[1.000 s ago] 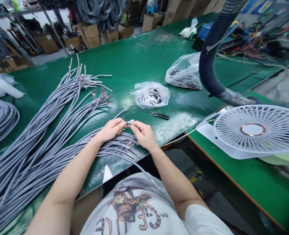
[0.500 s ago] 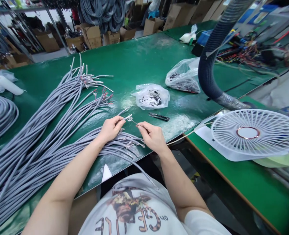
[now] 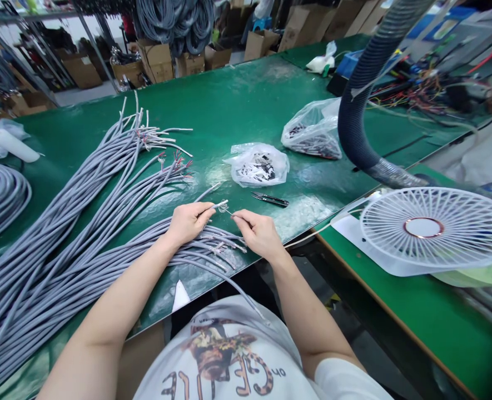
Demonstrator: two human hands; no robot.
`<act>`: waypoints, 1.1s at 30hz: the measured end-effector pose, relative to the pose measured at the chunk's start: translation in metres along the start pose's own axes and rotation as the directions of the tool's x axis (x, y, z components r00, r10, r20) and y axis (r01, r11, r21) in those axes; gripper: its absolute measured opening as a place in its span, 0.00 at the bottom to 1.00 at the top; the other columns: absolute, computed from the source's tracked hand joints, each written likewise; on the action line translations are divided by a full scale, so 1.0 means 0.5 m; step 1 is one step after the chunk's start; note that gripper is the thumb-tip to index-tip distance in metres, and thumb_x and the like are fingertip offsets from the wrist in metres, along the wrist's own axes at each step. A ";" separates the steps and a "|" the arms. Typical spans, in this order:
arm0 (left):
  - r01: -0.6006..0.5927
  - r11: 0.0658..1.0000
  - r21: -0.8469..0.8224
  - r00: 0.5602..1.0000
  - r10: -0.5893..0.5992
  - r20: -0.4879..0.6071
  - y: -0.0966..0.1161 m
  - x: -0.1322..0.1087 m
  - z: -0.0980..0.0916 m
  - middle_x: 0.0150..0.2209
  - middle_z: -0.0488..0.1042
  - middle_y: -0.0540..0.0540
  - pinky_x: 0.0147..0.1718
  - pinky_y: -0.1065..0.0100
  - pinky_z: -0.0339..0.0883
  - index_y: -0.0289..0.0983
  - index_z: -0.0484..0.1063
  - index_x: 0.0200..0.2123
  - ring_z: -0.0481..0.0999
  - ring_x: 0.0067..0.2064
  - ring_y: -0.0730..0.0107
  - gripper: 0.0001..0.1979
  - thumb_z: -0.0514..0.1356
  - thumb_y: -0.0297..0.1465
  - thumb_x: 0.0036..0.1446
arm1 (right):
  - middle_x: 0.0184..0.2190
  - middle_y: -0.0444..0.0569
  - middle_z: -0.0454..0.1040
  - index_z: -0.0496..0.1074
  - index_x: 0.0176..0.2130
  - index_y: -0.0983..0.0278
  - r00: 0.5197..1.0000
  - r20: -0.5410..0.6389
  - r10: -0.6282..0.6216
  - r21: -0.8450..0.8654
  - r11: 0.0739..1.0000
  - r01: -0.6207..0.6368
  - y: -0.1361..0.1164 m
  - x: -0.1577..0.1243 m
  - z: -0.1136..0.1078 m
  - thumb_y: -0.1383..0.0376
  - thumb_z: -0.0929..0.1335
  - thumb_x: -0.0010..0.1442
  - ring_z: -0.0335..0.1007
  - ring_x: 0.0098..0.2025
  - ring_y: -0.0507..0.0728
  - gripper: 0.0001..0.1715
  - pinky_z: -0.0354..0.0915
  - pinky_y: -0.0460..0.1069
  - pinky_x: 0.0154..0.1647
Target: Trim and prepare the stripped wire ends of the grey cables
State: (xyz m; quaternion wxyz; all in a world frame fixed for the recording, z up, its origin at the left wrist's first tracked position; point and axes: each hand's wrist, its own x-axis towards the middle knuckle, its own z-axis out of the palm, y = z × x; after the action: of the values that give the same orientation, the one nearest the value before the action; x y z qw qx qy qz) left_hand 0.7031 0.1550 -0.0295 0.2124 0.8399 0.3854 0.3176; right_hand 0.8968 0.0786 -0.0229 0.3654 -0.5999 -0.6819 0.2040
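My left hand (image 3: 188,223) pinches the stripped end of a grey sheathed cable (image 3: 218,206), and fine strands fan out from that end. My right hand (image 3: 259,234) sits just to its right, with thumb and finger closed on a thin pale wire (image 3: 229,211) running from the cable tip. Both forearms lie over a large bundle of grey cables (image 3: 74,244) spread across the green mat. Their stripped ends, showing small coloured cores, gather under and beside my hands. Black-handled thread snips (image 3: 269,199) lie just beyond my right hand.
A plastic bag of small parts (image 3: 258,165) and a fuller bag (image 3: 312,133) lie on the green bench (image 3: 229,105). A ribbed dark hose (image 3: 356,100) curves down at right. A white fan guard (image 3: 423,228) sits on a lower bench; cardboard boxes (image 3: 156,61) stand behind.
My hands have drawn apart from nearly touching. The cable end now points up and right from my left hand, and my right hand has moved right with the thin wire stretched between them.
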 end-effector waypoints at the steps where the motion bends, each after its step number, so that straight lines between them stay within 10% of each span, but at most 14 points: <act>1: -0.010 1.000 0.014 1.000 0.010 -0.005 0.000 0.000 0.000 0.37 0.81 0.44 0.39 0.70 0.69 0.37 0.79 0.40 0.79 0.36 0.67 0.14 0.55 0.35 0.60 | 0.28 0.46 0.76 0.76 0.36 0.63 1.000 0.002 0.002 0.008 1.000 -0.002 0.001 0.000 0.000 0.63 0.61 0.63 0.67 0.27 0.51 0.15 0.59 0.45 0.30; 17: -0.228 0.935 0.271 0.973 0.228 0.030 0.004 -0.009 -0.001 0.27 0.78 0.46 0.31 0.72 0.63 0.36 0.77 0.40 0.76 0.29 0.72 0.15 0.52 0.36 0.63 | 0.18 0.42 0.65 0.73 0.28 0.67 0.997 0.045 0.067 0.398 0.914 -0.080 -0.014 0.030 0.028 0.62 0.63 0.58 0.57 0.22 0.49 0.14 0.54 0.44 0.24; 23: -0.026 0.981 0.190 0.999 0.019 0.041 -0.003 -0.005 0.010 0.36 0.80 0.45 0.35 0.71 0.65 0.38 0.76 0.41 0.77 0.35 0.69 0.13 0.54 0.36 0.61 | 0.29 0.47 0.75 0.74 0.34 0.66 0.951 0.108 -0.290 0.501 0.842 0.200 -0.114 -0.014 -0.012 0.65 0.63 0.62 0.69 0.29 0.50 0.11 0.63 0.45 0.33; 33: 0.219 0.972 -0.084 0.968 -0.228 -0.109 -0.002 0.014 -0.015 0.23 0.69 0.51 0.29 0.71 0.59 0.35 0.73 0.33 0.67 0.26 0.72 0.15 0.50 0.36 0.61 | 0.31 0.48 0.75 0.74 0.41 0.66 0.998 -0.070 -0.007 0.242 0.970 0.024 -0.039 -0.006 0.024 0.64 0.61 0.63 0.71 0.31 0.52 0.15 0.65 0.46 0.35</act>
State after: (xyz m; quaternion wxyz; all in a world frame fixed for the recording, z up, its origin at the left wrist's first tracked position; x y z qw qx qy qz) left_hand 0.7010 0.1620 -0.0223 0.2534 0.7628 0.4779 0.3543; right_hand 0.8748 0.0740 -0.0174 0.4607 -0.5519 -0.6437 0.2624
